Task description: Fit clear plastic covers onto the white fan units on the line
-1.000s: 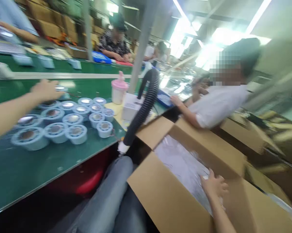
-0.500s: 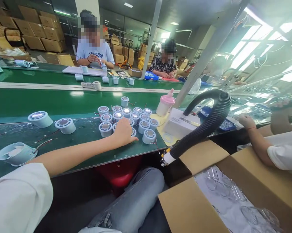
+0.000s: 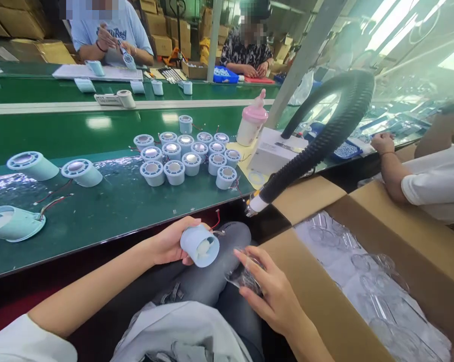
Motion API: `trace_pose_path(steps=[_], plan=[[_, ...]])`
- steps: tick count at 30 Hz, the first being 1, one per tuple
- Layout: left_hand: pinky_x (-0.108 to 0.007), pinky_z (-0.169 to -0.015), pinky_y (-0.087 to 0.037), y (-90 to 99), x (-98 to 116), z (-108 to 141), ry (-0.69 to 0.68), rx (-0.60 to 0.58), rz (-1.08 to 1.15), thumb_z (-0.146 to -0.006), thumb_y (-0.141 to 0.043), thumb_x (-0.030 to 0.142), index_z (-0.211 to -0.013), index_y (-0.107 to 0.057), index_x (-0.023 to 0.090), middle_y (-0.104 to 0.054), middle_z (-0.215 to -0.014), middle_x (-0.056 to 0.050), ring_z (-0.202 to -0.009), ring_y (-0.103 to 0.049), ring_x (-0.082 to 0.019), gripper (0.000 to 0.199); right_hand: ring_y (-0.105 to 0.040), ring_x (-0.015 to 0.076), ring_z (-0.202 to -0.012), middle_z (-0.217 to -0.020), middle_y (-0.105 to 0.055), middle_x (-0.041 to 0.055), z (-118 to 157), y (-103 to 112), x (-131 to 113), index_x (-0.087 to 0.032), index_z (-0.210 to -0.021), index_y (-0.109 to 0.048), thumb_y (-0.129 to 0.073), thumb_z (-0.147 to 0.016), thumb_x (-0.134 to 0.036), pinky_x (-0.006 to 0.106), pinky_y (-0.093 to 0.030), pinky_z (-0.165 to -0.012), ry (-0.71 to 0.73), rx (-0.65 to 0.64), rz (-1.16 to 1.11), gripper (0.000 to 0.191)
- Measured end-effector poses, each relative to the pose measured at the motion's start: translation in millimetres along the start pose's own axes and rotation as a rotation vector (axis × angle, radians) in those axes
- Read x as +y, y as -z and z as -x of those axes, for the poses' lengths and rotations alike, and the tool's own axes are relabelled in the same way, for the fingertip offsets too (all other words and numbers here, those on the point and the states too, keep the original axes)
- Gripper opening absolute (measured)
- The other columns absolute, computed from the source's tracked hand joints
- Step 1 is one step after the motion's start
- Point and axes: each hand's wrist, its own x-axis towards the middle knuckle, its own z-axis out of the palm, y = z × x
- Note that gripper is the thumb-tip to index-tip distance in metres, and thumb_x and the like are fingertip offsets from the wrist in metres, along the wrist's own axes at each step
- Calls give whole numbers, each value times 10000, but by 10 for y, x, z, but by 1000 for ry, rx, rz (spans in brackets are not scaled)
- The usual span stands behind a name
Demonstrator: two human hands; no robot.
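In front of my lap, my left hand (image 3: 174,242) is closed around a light blue fan housing (image 3: 198,245). White fan blades show inside its open end, which faces toward the right, and thin wires stick out behind it. My right hand (image 3: 274,286) has its fingers curled round a clear plastic cover (image 3: 245,277), a little to the right of the housing and apart from it. On the dark green worktable (image 3: 109,216) several similar blue fan housings (image 3: 174,172) stand in a cluster. Others lie further left, with wires trailing from them.
An open cardboard box (image 3: 325,241) with clear plastic covers (image 3: 377,281) stands at my right. A black flexible hose (image 3: 325,136) arches from a white box (image 3: 275,151) beside a pink-topped bottle (image 3: 252,120). Co-workers sit across the green conveyor (image 3: 196,105) and at the right.
My left hand has drawn back from the cluster to my lap, now holding a fan housing. My right hand has come into view with a clear cover. The view has tilted down.
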Motion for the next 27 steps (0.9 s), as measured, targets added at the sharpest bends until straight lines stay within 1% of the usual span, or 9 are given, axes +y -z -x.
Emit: trace_pose_path(steps=[2,4,7,9,11,13,17,21,27], plan=[[-175,-346,-285,-21,-42,-17,143,-45,-8,-833,-450,603,-945,-582,144,-568,-732,-30,-450,-417,-74,491,-623,308,-1039,-1236,-570,151,-151,-96,-95,-288,-1358,-534,-581,-859,-295,432,-578,-806,70,-4,201,501],[-172,-356,-277,-36,-35,-20,172,-121,-110,-827,-519,556,-933,-604,141,-565,-736,-15,-467,-408,-68,436,-595,342,-1046,-1310,-515,185,-229,-154,-119,-259,-1335,-559,-575,-846,-243,488,-569,-791,33,-40,326,490],[-202,-535,-417,-67,10,10,-18,-143,-459,-848,-548,410,-929,-633,156,-611,-833,-25,-654,-522,-117,280,-574,348,-1068,-1375,-470,187,-271,-190,-98,-221,-1173,-656,-604,-810,-191,508,-562,-796,-110,-143,292,368],[-259,-757,-458,-100,19,41,-200,-71,-707,-857,-558,327,-950,-648,173,-624,-951,-41,-848,-566,-162,202,-562,319,-1127,-1356,-493,146,-276,-190,-84,-221,-1006,-685,-651,-781,-176,475,-548,-864,-174,-192,138,232],[-300,-864,-435,-134,-9,62,-318,19,-827,-853,-584,291,-989,-644,183,-614,-1026,-50,-942,-568,-185,183,-560,285,-1163,-1305,-529,116,-276,-179,-82,-219,-894,-672,-685,-782,-210,433,-521,-924,-239,-194,-23,114],[-300,-835,-446,-156,-72,59,-346,91,-802,-821,-652,326,-1055,-619,193,-613,-1050,-51,-937,-577,-189,271,-589,263,-1132,-1232,-574,107,-282,-167,-91,-212,-821,-662,-639,-843,-278,408,-512,-919,-314,-167,-116,73],[-303,-791,-471,-141,-226,-13,-419,146,-710,-630,-821,449,-1160,-600,215,-596,-1050,-59,-945,-578,-207,620,-642,237,-1013,-1115,-642,89,-318,-156,-123,-209,-680,-649,-555,-899,-306,369,-505,-840,-404,-97,-177,257],[-339,-810,-489,-77,-330,-97,-523,125,-765,-609,-831,459,-1160,-654,240,-541,-1004,-64,-937,-554,-209,618,-658,217,-896,-1021,-675,81,-357,-163,-145,-199,-535,-585,-651,-819,-323,318,-506,-721,-469,-12,-267,317],[-431,-1011,-434,-29,-393,-171,-580,14,-738,-635,-830,401,-1243,-603,244,-589,-1215,-115,-1150,-546,-273,668,-672,240,-858,-956,-705,96,-365,-176,-96,-201,-454,-528,-736,-696,-332,335,-517,-682,-633,73,-431,346]])
